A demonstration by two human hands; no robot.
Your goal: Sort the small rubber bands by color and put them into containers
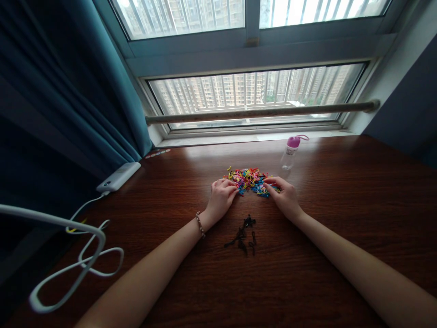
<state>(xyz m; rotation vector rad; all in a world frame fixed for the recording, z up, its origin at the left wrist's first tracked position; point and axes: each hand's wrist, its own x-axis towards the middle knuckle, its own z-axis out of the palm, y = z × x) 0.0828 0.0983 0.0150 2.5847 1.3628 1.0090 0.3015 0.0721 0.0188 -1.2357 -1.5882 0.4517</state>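
A heap of small, thin, brightly coloured loops, which look like hair elastics, lies on the wooden table. At its left edge, my left hand has its fingers curled and the thumb close to them, tips touching the heap. My right hand reaches in from the right, thumb and forefinger drawn together over the blue part of the heap. What either set of fingertips pinches, if anything, is too small to make out. Nearer to me, between my forearms, lies a loose scatter of black loops.
Behind the heap to the right stands a clear bottle with a purple lid. A white power strip lies by the curtain, its white cable looped at the left. The window and a rail border the far edge.
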